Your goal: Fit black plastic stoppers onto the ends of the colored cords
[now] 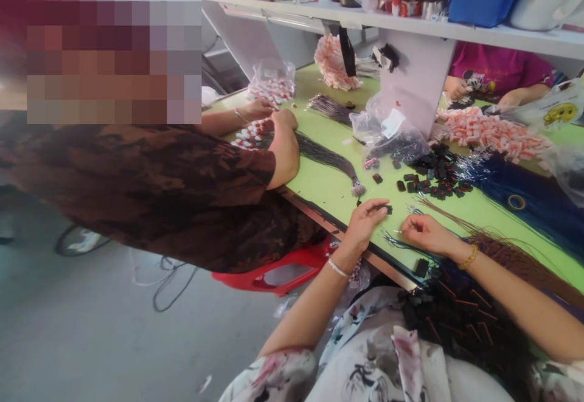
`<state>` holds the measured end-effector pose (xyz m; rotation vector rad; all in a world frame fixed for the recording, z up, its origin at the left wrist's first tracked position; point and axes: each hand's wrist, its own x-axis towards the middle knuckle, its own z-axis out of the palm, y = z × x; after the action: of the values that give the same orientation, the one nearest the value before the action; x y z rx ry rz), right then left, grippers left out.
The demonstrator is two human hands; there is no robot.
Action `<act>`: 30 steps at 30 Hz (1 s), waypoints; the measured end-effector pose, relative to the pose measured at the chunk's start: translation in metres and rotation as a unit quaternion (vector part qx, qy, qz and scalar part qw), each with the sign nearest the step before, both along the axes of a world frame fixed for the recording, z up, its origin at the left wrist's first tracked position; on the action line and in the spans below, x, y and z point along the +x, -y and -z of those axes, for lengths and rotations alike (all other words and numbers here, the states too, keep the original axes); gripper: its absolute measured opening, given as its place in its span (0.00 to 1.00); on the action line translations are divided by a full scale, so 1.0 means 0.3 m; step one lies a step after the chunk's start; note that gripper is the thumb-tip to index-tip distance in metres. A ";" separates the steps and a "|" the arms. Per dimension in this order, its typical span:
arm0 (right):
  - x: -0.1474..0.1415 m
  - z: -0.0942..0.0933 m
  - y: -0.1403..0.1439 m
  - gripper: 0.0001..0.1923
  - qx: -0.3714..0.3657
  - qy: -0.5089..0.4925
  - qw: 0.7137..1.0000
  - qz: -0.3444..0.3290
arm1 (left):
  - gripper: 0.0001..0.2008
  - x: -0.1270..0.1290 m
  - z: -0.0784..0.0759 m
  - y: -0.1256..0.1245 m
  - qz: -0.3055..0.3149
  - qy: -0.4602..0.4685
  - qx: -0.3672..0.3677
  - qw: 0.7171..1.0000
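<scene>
A green worktable (328, 186) is seen from above, running from ten o'clock to four o'clock across the view. Near the centre, at about five o'clock, the left hand (365, 222) is laid on the table edge, its thumb and forefinger pinched shut on a small black connector (387, 209). Just to its right, the right hand (424, 233) is curled with the fingertips pressed together on thin wires (401, 241) that lie on the table between the two hands. A loose pile of black connectors (433, 174) is spread at two o'clock from the hands, beside a clear plastic bag (387, 128) in which more small dark parts and a white slip are held. A bundle of blue wires (524, 198) is laid at three o'clock, with brown wires (502, 247) beneath it. Finished black pieces (456, 311) are heaped in the lap at five o'clock. At ten o'clock, a co-worker in a dark patterned top (159, 189) is leaned over the table, with a hand (285, 119) resting on red-and-white parts (255, 131). A second clear bag (271, 83) of such parts is set at eleven o'clock, and a heap of pink-and-white parts (493, 131) at one o'clock.
</scene>
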<state>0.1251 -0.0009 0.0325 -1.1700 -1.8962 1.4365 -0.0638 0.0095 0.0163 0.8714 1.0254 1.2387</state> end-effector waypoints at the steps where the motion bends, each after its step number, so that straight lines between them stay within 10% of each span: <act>1: 0.003 -0.001 0.001 0.04 0.000 -0.005 1.000 0.004 | 0.14 0.007 0.001 0.009 0.002 0.029 -0.023 0.999; 30: 0.033 -0.027 0.020 0.08 0.157 0.121 0.976 0.087 | 0.16 0.091 0.022 0.064 0.149 0.240 -0.140 0.949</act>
<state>0.1352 -0.0070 0.0405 -1.3600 -2.0305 0.8961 -0.0366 -0.0097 0.0099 0.4483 0.6260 0.9515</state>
